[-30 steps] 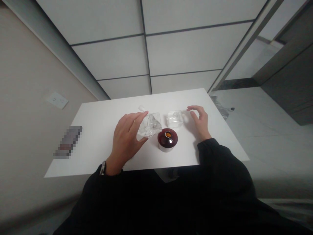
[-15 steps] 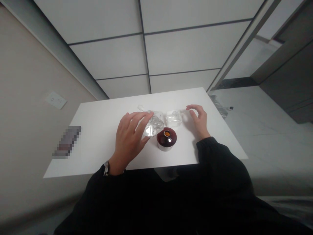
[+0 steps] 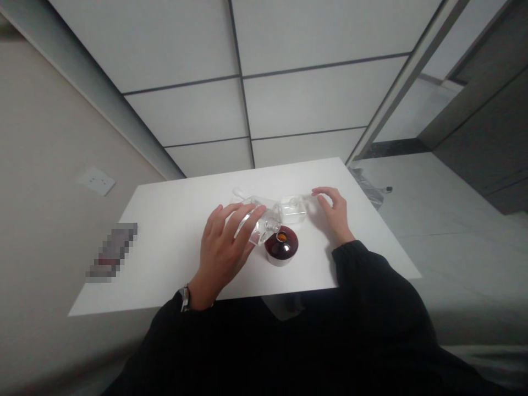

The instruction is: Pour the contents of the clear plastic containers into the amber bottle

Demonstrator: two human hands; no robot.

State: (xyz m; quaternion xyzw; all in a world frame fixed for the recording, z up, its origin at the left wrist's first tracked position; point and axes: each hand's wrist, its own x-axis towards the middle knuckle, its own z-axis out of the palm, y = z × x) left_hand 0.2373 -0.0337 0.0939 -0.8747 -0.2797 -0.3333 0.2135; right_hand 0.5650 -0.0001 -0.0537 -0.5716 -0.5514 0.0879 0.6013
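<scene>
Clear square-bodied bottle (image 3: 264, 231) tipped above a dark red round jar (image 3: 281, 248) by the left hand (image 3: 225, 256)

The left hand was firmly grasping the clear square-bodied bottle, whether glass or plastic the view did not settle, with its fingers (image 3: 243, 217) wrapped over the body from above. The bottle sat just behind the jar on the left, tilted down, its narrow end close to the jar's orange-lined mouth (image 3: 281, 236). That overhand grip appeared to suit the slant, since it left the narrow end unobstructed and aimed towards the opening. Whether the two touched, or anything ran between them, could not be told.

Both the jar and its mouth stood upright on a white table (image 3: 165, 258), which gave the opening a level, steady position. The right hand (image 3: 336, 215) was released and loosely curled to the right of the jar, holding nothing. Its fingertips (image 3: 314, 192) hovered just beside a second clear square bottle (image 3: 292, 211), which rested behind the jar, apart from the tilted one. A small clear piece (image 3: 238, 192) lay farther left behind the jar, too pale to identify
</scene>
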